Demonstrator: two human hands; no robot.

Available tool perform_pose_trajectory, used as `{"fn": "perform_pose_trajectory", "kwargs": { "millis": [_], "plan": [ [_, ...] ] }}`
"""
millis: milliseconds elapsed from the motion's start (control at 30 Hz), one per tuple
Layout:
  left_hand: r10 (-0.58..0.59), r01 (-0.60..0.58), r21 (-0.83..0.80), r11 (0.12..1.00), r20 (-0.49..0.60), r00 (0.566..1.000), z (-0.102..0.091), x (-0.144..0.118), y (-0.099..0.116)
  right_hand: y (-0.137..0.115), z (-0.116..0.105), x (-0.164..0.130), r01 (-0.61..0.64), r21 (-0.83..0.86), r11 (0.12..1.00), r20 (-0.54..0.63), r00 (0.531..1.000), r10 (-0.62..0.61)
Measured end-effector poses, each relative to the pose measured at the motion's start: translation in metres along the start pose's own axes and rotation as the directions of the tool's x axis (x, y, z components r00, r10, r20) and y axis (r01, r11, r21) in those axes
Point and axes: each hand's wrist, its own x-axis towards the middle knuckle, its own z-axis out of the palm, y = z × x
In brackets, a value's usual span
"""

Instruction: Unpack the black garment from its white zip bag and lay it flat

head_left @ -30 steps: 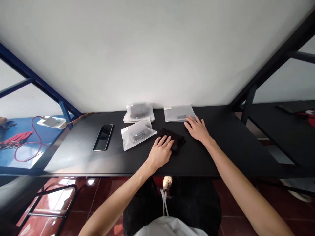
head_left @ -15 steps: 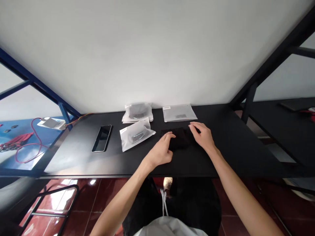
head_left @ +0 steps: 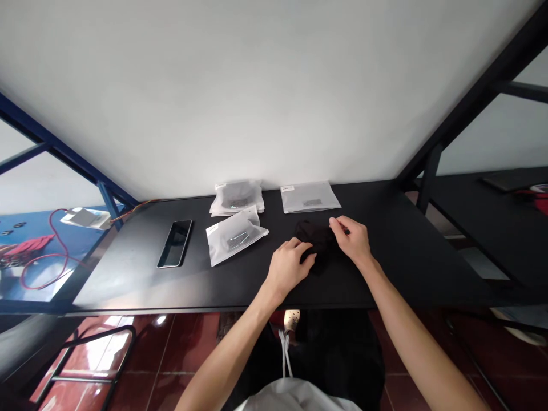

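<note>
In the head view, the dark cloth [head_left: 308, 229] almost vanishes against the black desk [head_left: 411, 245] between the hands. The right hand's [head_left: 354, 240] grip pinches its edge, thumb to fingertip; whether the left hand's [head_left: 288, 265] half-curled grip holds or merely touches it, one cannot tell. Leftward lies a frosted pouch [head_left: 235, 234], contents blurred.
</note>
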Motion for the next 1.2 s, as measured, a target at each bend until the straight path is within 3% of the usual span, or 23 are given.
{"fn": "perform_pose_trajectory", "kwargs": {
  "millis": [100,200,267,333,400,467,533,600,700,800,900,967,1100,1200],
  "plan": [
    [-0.201,0.169,-0.364,0.916,-0.049,0.978,0.011,-0.002,0.009,-0.007,-0.003,-0.008,-0.006,-0.008,1.000,-0.080,0.997,0.005],
    [-0.343,0.260,-0.721,0.643,0.032,0.939,0.017,-0.005,0.012,-0.016,-0.003,-0.022,0.048,-0.007,0.999,-0.009,0.999,-0.048],
    [-0.399,0.279,-0.840,0.466,0.082,0.913,0.016,-0.008,0.010,-0.020,-0.001,-0.032,0.100,-0.014,0.995,0.084,0.992,-0.098],
    [-0.442,0.297,-0.868,0.398,0.103,0.891,0.011,-0.012,0.006,-0.020,0.002,-0.042,0.148,-0.052,0.988,0.168,0.976,-0.138],
    [-0.463,0.333,-0.825,0.457,0.099,0.881,0.002,-0.018,0.001,-0.016,0.004,-0.049,0.198,-0.109,0.974,0.245,0.955,-0.166],
    [-0.465,0.364,-0.705,0.609,0.055,0.884,-0.010,-0.026,-0.006,-0.010,0.002,-0.055,0.233,-0.166,0.958,0.296,0.939,-0.177],
    [-0.458,0.397,-0.509,0.764,0.006,0.889,-0.022,-0.034,-0.013,-0.003,-0.001,-0.060,0.241,-0.216,0.946,0.310,0.936,-0.168],
    [-0.465,0.437,-0.297,0.849,-0.025,0.885,-0.033,-0.041,-0.018,0.003,-0.006,-0.065,0.234,-0.257,0.938,0.305,0.940,-0.151],
    [-0.440,0.427,-0.113,0.897,-0.136,0.888,-0.043,-0.048,-0.023,0.007,-0.010,-0.071,0.226,-0.301,0.926,0.291,0.947,-0.136],
    [-0.260,0.248,-0.081,0.965,-0.245,0.934,-0.044,-0.049,-0.020,0.004,-0.008,-0.075,0.231,-0.323,0.918,0.285,0.949,-0.138],
    [-0.051,0.044,-0.042,0.998,-0.184,0.982,-0.032,-0.045,-0.010,-0.001,-0.005,-0.076,0.244,-0.331,0.912,0.290,0.946,-0.147],
    [0.017,-0.014,0.031,0.999,-0.107,0.994,-0.019,-0.039,-0.003,-0.003,-0.003,-0.076,0.244,-0.334,0.911,0.290,0.946,-0.147],
    [-0.073,0.079,0.124,0.989,-0.050,0.996,0.002,-0.019,0.004,-0.003,-0.004,-0.078,0.231,-0.335,0.913,0.280,0.950,-0.137],
    [-0.198,0.191,-0.070,0.979,-0.102,0.975,-0.003,-0.009,0.002,0.001,-0.008,-0.080,0.214,-0.344,0.914,0.260,0.957,-0.126]
  ]
}}
